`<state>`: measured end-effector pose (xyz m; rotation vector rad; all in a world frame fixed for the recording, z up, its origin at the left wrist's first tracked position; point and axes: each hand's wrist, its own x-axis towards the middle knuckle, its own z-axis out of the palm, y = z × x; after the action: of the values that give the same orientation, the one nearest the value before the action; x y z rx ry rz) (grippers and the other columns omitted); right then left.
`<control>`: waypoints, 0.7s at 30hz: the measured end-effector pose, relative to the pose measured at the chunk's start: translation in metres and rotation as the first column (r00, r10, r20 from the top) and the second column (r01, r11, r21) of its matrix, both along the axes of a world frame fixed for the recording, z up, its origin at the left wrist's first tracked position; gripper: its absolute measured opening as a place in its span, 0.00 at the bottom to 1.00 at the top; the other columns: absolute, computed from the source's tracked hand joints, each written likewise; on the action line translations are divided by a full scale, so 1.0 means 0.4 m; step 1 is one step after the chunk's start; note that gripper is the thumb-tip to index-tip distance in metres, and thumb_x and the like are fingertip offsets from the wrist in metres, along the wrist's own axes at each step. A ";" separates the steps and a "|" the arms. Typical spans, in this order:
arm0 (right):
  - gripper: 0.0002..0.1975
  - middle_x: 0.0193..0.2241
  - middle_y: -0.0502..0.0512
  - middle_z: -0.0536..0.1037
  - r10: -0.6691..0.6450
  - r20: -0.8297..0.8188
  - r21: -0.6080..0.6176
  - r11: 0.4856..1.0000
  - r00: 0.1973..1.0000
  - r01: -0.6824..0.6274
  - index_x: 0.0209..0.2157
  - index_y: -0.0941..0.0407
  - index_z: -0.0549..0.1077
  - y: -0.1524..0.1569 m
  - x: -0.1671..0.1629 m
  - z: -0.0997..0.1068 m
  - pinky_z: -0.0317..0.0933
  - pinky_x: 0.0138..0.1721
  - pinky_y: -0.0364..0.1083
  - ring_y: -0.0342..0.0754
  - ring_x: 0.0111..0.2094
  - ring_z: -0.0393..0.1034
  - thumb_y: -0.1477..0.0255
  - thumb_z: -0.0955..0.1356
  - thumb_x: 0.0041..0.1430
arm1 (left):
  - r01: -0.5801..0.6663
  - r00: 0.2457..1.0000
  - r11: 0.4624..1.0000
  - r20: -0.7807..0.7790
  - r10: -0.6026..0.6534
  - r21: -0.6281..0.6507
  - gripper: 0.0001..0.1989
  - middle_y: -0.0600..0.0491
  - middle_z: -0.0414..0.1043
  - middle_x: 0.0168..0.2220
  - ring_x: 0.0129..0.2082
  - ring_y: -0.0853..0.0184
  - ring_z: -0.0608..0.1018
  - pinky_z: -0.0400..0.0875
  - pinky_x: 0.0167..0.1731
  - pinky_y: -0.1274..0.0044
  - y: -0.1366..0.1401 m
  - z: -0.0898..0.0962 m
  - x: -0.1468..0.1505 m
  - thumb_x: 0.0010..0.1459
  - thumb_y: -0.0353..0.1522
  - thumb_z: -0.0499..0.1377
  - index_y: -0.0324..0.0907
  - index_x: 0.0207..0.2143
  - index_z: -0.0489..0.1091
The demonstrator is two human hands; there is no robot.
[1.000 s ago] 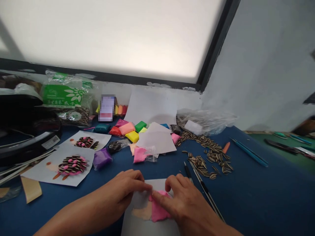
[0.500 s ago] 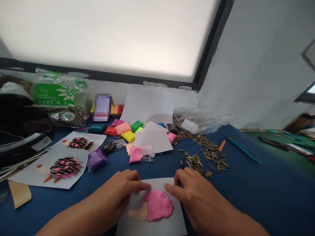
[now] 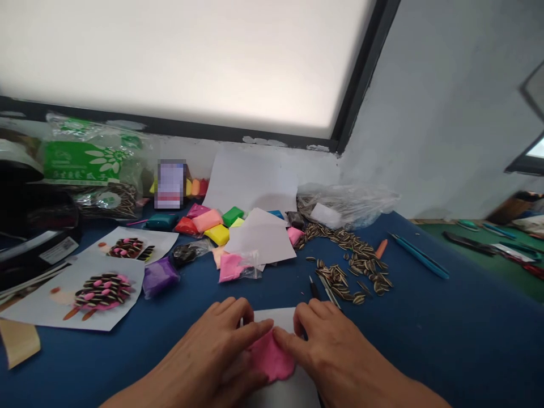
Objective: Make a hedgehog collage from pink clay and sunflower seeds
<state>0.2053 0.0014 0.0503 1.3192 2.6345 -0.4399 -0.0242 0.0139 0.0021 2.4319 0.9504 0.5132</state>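
Note:
A flattened patch of pink modelling clay (image 3: pixel 274 362) lies on a white sheet of paper (image 3: pixel 278 315) in front of me. My left hand (image 3: pixel 219 340) is at its left, fingers curled and thumb at the clay's upper edge. From the other side, my right hand (image 3: pixel 325 334) presses its thumb on the same edge, its fingers bent against the paper. The two thumb tips almost meet. A peach-coloured clay part is hidden by my left hand. Just beyond my right hand lie a black pen (image 3: pixel 313 288) and a thin metal tool (image 3: pixel 329 292).
Sunflower seeds (image 3: pixel 357 255) are scattered at the right, near blue tweezers (image 3: pixel 419 255). Two hedgehog pictures (image 3: pixel 102 292) of clay and seeds lie at the left, beside a purple clay packet (image 3: pixel 160 276). Coloured clay packets (image 3: pixel 216 234) and a seed bag (image 3: pixel 89 164) stand behind.
Both hands have moved inward onto the pink clay, and my left hand now covers the peach part. The view has shifted slightly to the right.

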 end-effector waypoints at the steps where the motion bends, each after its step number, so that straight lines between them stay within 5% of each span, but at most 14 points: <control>1: 0.25 0.42 0.62 0.74 -0.006 -0.004 0.006 1.000 1.000 0.006 0.56 0.54 0.75 0.000 0.001 0.004 0.59 0.43 0.56 0.58 0.41 0.65 0.77 0.70 0.55 | -0.017 0.999 1.000 -0.031 0.017 -0.004 0.17 0.51 0.70 0.44 0.39 0.58 0.72 0.62 0.37 0.70 -0.001 -0.001 0.002 0.64 0.32 0.61 0.52 0.55 0.71; 6: 0.14 0.43 0.60 0.75 -0.140 -0.100 0.034 0.989 0.985 0.145 0.44 0.55 0.79 0.007 0.012 0.039 0.60 0.45 0.52 0.55 0.44 0.67 0.81 0.65 0.62 | -0.041 0.996 0.995 -0.074 0.048 0.094 0.31 0.52 0.69 0.43 0.36 0.57 0.71 0.60 0.33 0.71 0.002 -0.037 0.010 0.47 0.28 0.67 0.55 0.55 0.73; 11: 0.07 0.35 0.55 0.78 -0.213 -0.066 -0.089 0.974 0.975 0.207 0.32 0.57 0.77 0.016 0.017 0.052 0.61 0.39 0.47 0.51 0.39 0.71 0.75 0.69 0.66 | -0.051 0.993 0.993 -0.099 0.062 0.104 0.26 0.52 0.69 0.44 0.39 0.58 0.73 0.61 0.35 0.71 -0.013 -0.008 0.011 0.57 0.30 0.64 0.59 0.57 0.71; 15: 0.08 0.36 0.56 0.79 -0.204 -0.062 -0.104 0.975 0.977 0.197 0.33 0.57 0.76 0.009 0.009 0.038 0.61 0.40 0.47 0.51 0.39 0.73 0.76 0.67 0.67 | -0.046 0.991 0.995 -0.122 0.057 0.091 0.20 0.52 0.69 0.44 0.39 0.59 0.72 0.61 0.36 0.71 -0.019 0.028 0.014 0.63 0.31 0.62 0.59 0.55 0.73; 21: 0.10 0.37 0.57 0.78 -0.209 -0.162 -0.123 0.974 0.965 0.190 0.35 0.58 0.77 0.003 0.000 0.017 0.61 0.40 0.46 0.51 0.40 0.72 0.76 0.64 0.69 | -0.019 0.993 0.991 -0.114 0.034 0.132 0.16 0.52 0.67 0.40 0.37 0.58 0.71 0.57 0.32 0.72 -0.003 -0.006 0.019 0.60 0.31 0.62 0.56 0.50 0.75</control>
<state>0.2055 0.0027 0.0573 1.5848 2.5783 -0.7457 -0.0167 0.0126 -0.0004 2.5939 1.0274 0.4598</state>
